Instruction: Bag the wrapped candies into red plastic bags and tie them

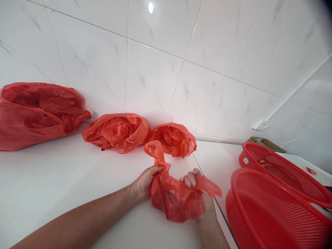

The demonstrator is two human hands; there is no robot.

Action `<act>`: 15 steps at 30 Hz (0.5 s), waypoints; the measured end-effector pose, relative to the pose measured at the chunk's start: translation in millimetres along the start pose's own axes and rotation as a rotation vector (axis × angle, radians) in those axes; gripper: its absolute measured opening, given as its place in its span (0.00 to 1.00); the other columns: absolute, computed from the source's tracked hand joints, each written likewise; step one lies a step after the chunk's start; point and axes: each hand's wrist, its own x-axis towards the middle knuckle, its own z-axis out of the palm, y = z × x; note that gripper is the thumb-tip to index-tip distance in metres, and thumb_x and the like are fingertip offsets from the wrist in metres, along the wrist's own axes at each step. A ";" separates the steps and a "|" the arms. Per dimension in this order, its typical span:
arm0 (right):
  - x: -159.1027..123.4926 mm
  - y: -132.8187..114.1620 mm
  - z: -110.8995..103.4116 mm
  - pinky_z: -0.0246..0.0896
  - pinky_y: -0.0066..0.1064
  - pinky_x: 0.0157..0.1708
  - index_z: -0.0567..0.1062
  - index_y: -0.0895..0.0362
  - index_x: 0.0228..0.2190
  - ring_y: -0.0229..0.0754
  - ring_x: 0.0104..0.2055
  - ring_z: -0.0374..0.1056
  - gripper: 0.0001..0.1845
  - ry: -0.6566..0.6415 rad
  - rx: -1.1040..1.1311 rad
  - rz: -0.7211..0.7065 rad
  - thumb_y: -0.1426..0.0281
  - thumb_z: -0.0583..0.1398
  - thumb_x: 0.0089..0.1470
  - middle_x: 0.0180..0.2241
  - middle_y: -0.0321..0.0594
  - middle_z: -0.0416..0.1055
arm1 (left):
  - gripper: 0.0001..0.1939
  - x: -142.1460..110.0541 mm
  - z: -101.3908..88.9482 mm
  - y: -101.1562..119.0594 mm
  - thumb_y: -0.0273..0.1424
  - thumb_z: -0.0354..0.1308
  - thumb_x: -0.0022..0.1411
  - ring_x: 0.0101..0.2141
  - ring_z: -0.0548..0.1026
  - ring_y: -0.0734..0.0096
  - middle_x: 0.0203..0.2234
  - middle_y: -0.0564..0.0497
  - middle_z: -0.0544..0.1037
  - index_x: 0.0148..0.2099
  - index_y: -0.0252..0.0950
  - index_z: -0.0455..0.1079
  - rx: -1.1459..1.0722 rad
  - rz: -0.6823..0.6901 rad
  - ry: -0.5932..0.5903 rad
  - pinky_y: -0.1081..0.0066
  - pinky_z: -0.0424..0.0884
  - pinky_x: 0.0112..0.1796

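Note:
Between my hands hangs a red plastic bag (176, 204) with something dark and bulky inside that I cannot make out. My left hand (146, 181) is closed on the bag's left side, below a handle loop that stands upright. My right hand (198, 186) has its fingers curled around the other side, and the second handle sticks out past them to the right. Behind the held bag, a small red bag (172, 138) and a wider red bag (116, 133) stand against the wall, both with crumpled red plastic showing in their openings.
A large, full red bag (38, 117) lies at the far left. On the right are two red plastic baskets, a near one (259, 207) and a far one (285, 169), with a cardboard box (267, 143) behind. The tiled wall (155, 76) bounds the white table (64, 180).

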 end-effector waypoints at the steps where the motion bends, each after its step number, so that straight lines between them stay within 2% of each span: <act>1: -0.6 -0.2 2.2 0.64 0.37 0.35 0.73 0.50 0.26 0.36 0.20 0.60 0.10 -0.064 -0.028 0.004 0.60 0.65 0.39 0.15 0.28 0.59 | 0.07 -1.0 1.0 -3.3 0.31 0.54 0.51 0.26 0.75 0.66 0.21 0.47 0.74 0.24 0.33 0.66 0.008 -0.013 0.000 0.68 0.71 0.33; 3: -3.9 2.0 10.0 0.61 0.33 0.27 0.72 0.51 0.24 0.33 0.14 0.53 0.15 -0.211 -0.139 0.067 0.55 0.65 0.37 0.11 0.26 0.54 | 0.10 -2.3 3.6 -10.7 0.30 0.53 0.51 0.22 0.73 0.67 0.17 0.48 0.72 0.20 0.34 0.63 0.029 -0.027 0.001 0.70 0.70 0.28; 5: -10.4 5.9 21.0 0.57 0.30 0.22 0.71 0.53 0.25 0.32 0.13 0.52 0.17 -0.246 -0.245 0.118 0.54 0.65 0.38 0.10 0.25 0.55 | 0.13 -3.5 6.3 -16.8 0.30 0.53 0.52 0.18 0.70 0.70 0.13 0.50 0.68 0.17 0.34 0.61 0.044 -0.019 0.010 0.72 0.67 0.24; 7: -18.9 9.6 32.4 0.57 0.28 0.23 0.71 0.54 0.34 0.33 0.16 0.57 0.18 -0.160 -0.327 0.116 0.55 0.63 0.45 0.13 0.27 0.60 | 0.14 -5.3 9.0 -19.9 0.31 0.54 0.53 0.16 0.68 0.72 0.12 0.52 0.67 0.18 0.34 0.61 0.050 0.003 0.020 0.74 0.65 0.22; 10: -28.3 13.5 43.8 0.62 0.29 0.28 0.64 0.52 0.50 0.37 0.25 0.67 0.29 -0.051 -0.440 0.133 0.60 0.63 0.47 0.22 0.31 0.70 | 0.08 -8.2 13.8 -21.7 0.30 0.58 0.52 0.20 0.71 0.72 0.18 0.51 0.72 0.24 0.33 0.67 0.115 0.078 -0.021 0.75 0.65 0.23; 12: -29.1 16.4 44.5 0.64 0.31 0.32 0.64 0.52 0.49 0.40 0.30 0.70 0.30 -0.028 -0.478 0.139 0.62 0.65 0.45 0.29 0.35 0.74 | 0.06 -8.5 17.0 -23.9 0.28 0.62 0.50 0.21 0.70 0.74 0.19 0.51 0.73 0.26 0.32 0.68 0.198 0.132 -0.071 0.76 0.65 0.24; 15: -22.2 22.9 36.7 0.65 0.31 0.33 0.72 0.57 0.37 0.41 0.31 0.71 0.20 0.017 -0.454 0.124 0.61 0.67 0.42 0.30 0.39 0.75 | 0.08 -6.3 19.1 -29.9 0.29 0.65 0.47 0.19 0.68 0.76 0.18 0.54 0.71 0.27 0.32 0.68 0.293 0.201 -0.092 0.76 0.63 0.24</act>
